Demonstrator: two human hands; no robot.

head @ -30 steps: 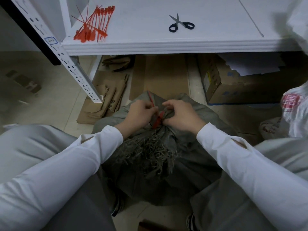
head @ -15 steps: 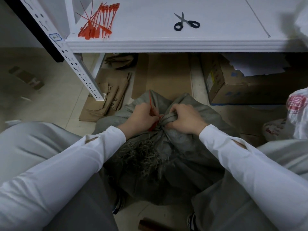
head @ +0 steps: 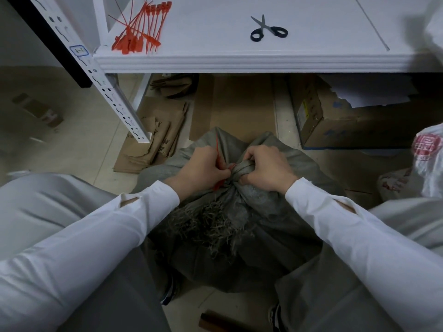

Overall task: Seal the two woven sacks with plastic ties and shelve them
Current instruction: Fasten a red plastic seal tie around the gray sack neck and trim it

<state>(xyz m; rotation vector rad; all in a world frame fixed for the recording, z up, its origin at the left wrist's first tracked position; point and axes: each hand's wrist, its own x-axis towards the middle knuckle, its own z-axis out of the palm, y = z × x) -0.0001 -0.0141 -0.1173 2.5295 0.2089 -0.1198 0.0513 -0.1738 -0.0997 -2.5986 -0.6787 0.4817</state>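
Note:
A grey woven sack (head: 271, 226) sits on the floor between my knees, its frayed mouth bunched into a neck. My right hand (head: 266, 168) grips that bunched neck. My left hand (head: 203, 168) pinches a red plastic tie (head: 218, 152) looped at the neck, its tail pointing up past my fingers. A bundle of spare red ties (head: 141, 29) lies on the white shelf (head: 239, 61) at the upper left. A white sack with red print (head: 426, 164) shows at the right edge.
Black-handled scissors (head: 267, 29) lie on the shelf's middle. Under the shelf are a cardboard box (head: 335, 121) at the right and flattened cardboard (head: 158, 137) at the left. A perforated white upright (head: 115, 97) slants down beside the left of the sack.
The bunched neck has drawn tighter and the tie's tail now stands higher above my left hand. My right hand closed further round the neck.

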